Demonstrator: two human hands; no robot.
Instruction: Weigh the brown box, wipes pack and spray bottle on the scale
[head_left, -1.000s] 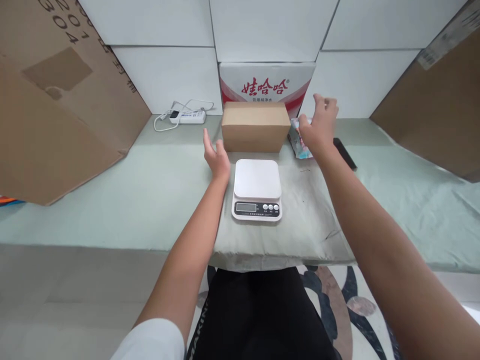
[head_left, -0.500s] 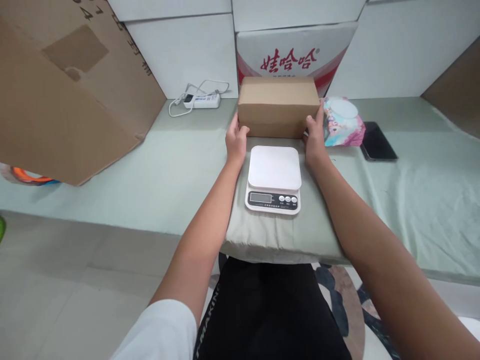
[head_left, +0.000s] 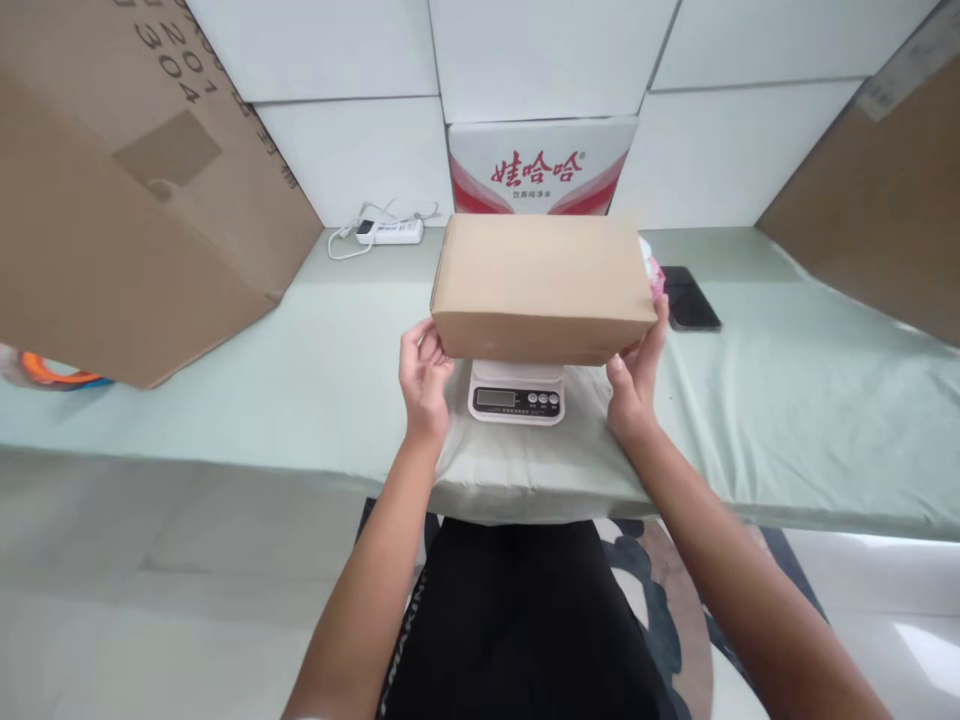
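We hold the cardboard box [head_left: 541, 285] level between both hands, directly above the white kitchen scale [head_left: 516, 391], whose platform it hides from view; only the display and buttons show beneath its front edge. Whether the box already touches the platform cannot be told. The left hand [head_left: 422, 385] cups the lower left corner, its grip pressed against the box's end with fingers curled under. The right hand [head_left: 635, 380] mirrors it at the lower right corner, its grip likewise clamped on the box.

The scale sits on a folded pad of pale green cloth [head_left: 517, 470] at the near edge of the bench [head_left: 787, 400]. Behind the box lie a white power strip [head_left: 390, 232], a dark phone [head_left: 690, 298] and a red-and-white carton [head_left: 541, 170]; large cardboard sheets [head_left: 135, 190] lean at both sides.

To do this step well, in our judgement, we should keep the box flat and centred over the platform, since it overhangs on both sides and could tip. We should lower it gently, slide the fingers out sideways without dragging, and leave the display unobstructed.
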